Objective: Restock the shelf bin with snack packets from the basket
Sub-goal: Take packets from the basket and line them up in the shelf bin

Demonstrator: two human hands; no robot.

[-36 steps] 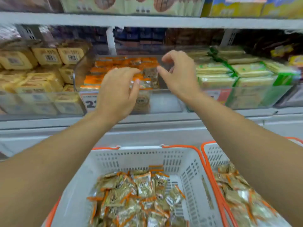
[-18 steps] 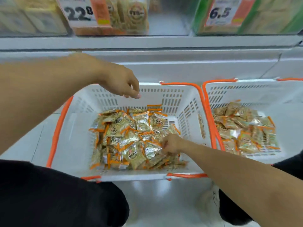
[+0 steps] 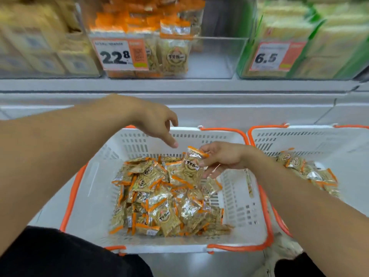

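Snack packet in clear gold-orange wrap (image 3: 190, 166) pinched by right hand (image 3: 221, 158), left hand (image 3: 157, 121) slack and holding nothing; white plastic basket (image 3: 237, 198) remains heaped, clear shelf bin (image 3: 215, 56) roughly half-filled.

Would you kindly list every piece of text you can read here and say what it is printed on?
"22.8": left price tag on the clear shelf bin.
"6.5": right price tag on the green-packet bin.
Small print and QR code on both tags: too blurred.
Snack packet logo characters, in the right hand: not readable.

White slotted plastic basket (image 3: 99, 176), orange rim. Gold-clear snack packets (image 3: 159, 206), orange end strips. Price tags (image 3: 119, 54): white, black digits, orange side panel.
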